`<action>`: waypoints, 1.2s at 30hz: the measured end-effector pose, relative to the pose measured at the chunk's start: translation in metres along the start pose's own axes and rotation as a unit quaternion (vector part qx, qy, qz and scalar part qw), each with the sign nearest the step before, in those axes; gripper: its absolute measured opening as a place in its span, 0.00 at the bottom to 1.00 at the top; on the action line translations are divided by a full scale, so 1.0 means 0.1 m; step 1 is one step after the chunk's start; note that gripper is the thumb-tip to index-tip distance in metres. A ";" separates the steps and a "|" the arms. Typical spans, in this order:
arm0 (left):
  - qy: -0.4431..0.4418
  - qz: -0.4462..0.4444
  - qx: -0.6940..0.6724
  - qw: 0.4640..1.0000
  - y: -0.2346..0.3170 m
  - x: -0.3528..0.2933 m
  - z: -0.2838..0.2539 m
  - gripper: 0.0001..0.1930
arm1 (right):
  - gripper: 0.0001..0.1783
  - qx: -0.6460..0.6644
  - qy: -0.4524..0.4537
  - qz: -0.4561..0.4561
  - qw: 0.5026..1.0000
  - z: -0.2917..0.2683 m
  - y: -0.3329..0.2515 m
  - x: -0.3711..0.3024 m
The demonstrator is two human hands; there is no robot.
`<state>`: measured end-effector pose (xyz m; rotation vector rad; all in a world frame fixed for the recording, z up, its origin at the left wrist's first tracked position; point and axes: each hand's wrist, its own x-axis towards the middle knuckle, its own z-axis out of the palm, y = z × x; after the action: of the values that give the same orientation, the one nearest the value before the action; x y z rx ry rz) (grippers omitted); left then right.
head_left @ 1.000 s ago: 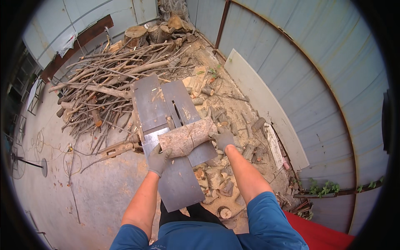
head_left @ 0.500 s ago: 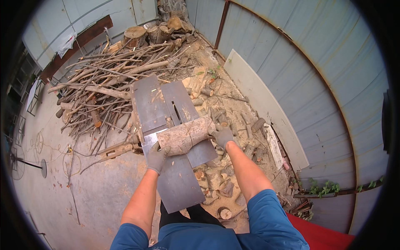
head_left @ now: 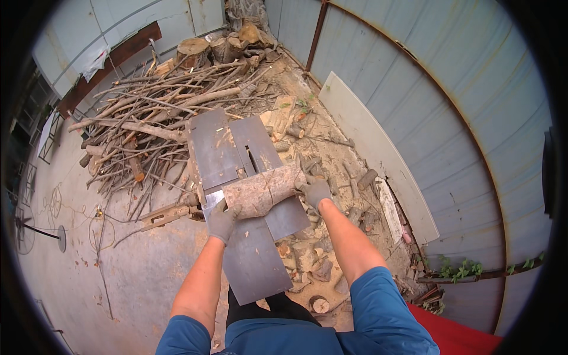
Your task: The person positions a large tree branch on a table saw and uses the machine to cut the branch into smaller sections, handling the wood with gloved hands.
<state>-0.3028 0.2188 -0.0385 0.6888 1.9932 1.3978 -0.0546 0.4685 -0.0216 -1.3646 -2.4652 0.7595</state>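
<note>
A thick log with rough brown bark (head_left: 264, 190) lies crosswise over a grey metal saw table (head_left: 255, 260). My left hand (head_left: 223, 221), in a grey glove, grips the log's left end. At its right end, my right hand (head_left: 315, 190), gloved alike, holds on with the fingers around the cut face. Just beyond the log, a narrow dark slot (head_left: 251, 160) runs through the table's metal plate. Whether a blade stands in that slot is hard to make out. The log hides the middle of the table.
A big heap of branches (head_left: 160, 118) lies at the far left, with thick stumps (head_left: 193, 52) behind it. Short cut logs and sawdust (head_left: 307, 260) cover the ground to the right. A pale board (head_left: 378, 154) leans along the metal wall (head_left: 438, 106). Cables (head_left: 56, 204) lie at left.
Almost nothing differs. The log and both hands stay in place, and the whole view has shifted very slightly.
</note>
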 end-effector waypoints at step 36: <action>-0.017 -0.041 0.047 0.998 0.21 0.12 -0.11 0.29 | 0.25 0.078 -0.004 0.029 0.997 -0.09 -0.15 0.11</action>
<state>-0.3169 0.2268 -0.0174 0.6603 2.0481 1.2446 -0.0676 0.4740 -0.0062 -1.3824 -2.3253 0.9500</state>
